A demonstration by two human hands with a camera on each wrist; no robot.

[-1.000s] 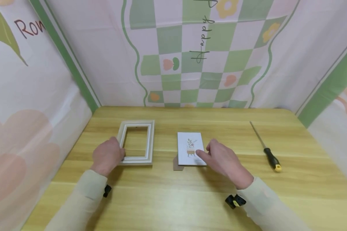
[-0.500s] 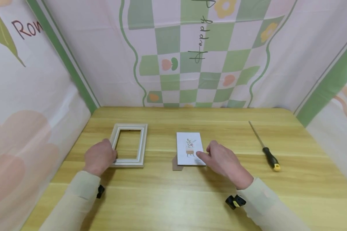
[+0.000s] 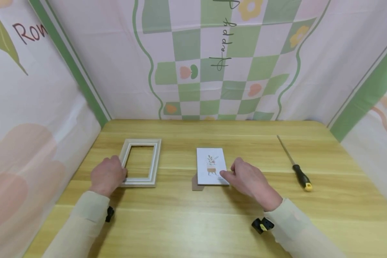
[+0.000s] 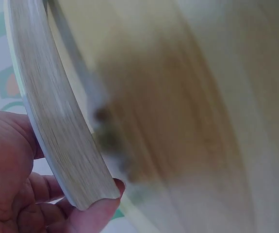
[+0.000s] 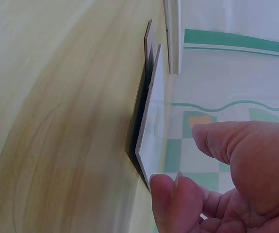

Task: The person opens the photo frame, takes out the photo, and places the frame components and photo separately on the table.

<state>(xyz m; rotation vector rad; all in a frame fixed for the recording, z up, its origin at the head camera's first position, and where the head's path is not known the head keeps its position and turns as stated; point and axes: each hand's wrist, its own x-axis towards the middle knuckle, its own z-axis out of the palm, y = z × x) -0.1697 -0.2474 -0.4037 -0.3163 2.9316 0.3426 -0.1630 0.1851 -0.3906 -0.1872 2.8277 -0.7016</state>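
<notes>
A white picture frame (image 3: 153,163) with no picture in its opening is at the left of the table. My left hand (image 3: 108,175) grips its left side near the lower corner; in the left wrist view the fingers (image 4: 98,213) curl round the frame's side (image 4: 57,107). Right of the frame lies a backing board with a plant picture (image 3: 209,166) on top, its stand flap (image 3: 198,186) showing beneath. My right hand (image 3: 251,177) is at the board's right edge. In the right wrist view thumb and fingers are apart, the fingertips (image 5: 163,189) by the corner of the tilted board (image 5: 151,116).
A screwdriver (image 3: 301,177) with a black and yellow handle lies on the right of the wooden table (image 3: 180,222). Printed fabric hangs behind the table (image 3: 122,71) and along both sides.
My left hand has shifted the picture frame leftward and slightly nearer, away from the board. The right hand and the board hold almost the same place.
</notes>
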